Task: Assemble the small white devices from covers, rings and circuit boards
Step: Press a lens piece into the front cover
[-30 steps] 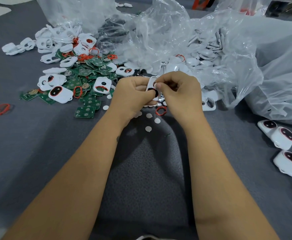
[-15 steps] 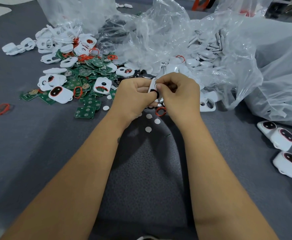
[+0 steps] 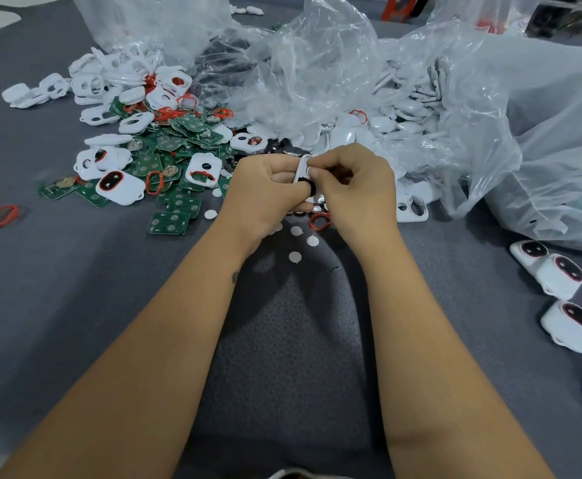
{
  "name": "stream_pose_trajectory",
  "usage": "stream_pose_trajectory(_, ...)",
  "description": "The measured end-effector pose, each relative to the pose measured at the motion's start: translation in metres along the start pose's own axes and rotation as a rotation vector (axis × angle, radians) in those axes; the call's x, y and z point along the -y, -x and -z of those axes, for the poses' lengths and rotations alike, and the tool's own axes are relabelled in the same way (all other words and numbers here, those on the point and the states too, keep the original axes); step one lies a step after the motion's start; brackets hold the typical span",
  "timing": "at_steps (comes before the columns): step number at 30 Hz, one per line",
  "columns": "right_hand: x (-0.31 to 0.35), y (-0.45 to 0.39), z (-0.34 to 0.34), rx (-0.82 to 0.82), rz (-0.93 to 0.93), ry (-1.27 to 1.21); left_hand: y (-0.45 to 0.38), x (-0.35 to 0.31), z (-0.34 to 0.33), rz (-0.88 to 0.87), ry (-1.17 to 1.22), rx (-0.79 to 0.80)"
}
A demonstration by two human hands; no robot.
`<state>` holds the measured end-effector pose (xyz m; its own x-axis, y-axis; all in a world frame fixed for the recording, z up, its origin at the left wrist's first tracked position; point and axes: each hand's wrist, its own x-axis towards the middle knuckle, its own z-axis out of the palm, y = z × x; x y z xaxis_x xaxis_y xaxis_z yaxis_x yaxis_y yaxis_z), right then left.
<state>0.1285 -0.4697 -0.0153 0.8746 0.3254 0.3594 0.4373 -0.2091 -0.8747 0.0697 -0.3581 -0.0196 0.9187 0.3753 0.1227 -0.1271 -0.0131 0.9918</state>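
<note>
Two bare arms reach in from the bottom. No sleeves cover them and nothing is worn on the wrists. The left hand has no rings and no glove. The right hand is bare too. The nails look short and plain. A small dark mark sits on the inner left forearm, too small to make out.

Head-worn view, forward and down

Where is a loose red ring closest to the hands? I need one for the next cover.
In the head view, a red ring lies on the grey mat just below the right hand, with white round stickers to its left.
</note>
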Motion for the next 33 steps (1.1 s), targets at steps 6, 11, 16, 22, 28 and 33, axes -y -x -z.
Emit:
stream_pose_trajectory(6,0.000,0.000,-0.002,-0.044,0.016,-0.021,0.002,-0.002,-0.003,-0.012,0.008,-0.013)
stream_pose_trajectory(11,0.002,-0.002,0.002,-0.008,-0.124,-0.107,0.003,-0.003,0.001,-0.059,-0.055,0.001)
stream_pose_trajectory(16,0.007,-0.001,0.007,0.072,-0.279,-0.285,0.003,-0.002,0.002,-0.112,-0.170,0.016)
stream_pose_trajectory(22,0.005,-0.002,0.011,0.076,-0.271,-0.265,0.004,-0.002,0.004,-0.128,-0.184,0.030)
stream_pose_trajectory(28,0.004,-0.003,0.006,0.018,-0.248,-0.272,0.003,-0.003,0.000,-0.088,-0.081,0.019)
stream_pose_trajectory(33,0.005,-0.004,0.000,-0.044,-0.223,-0.464,0.000,-0.004,-0.003,-0.005,0.091,-0.016)
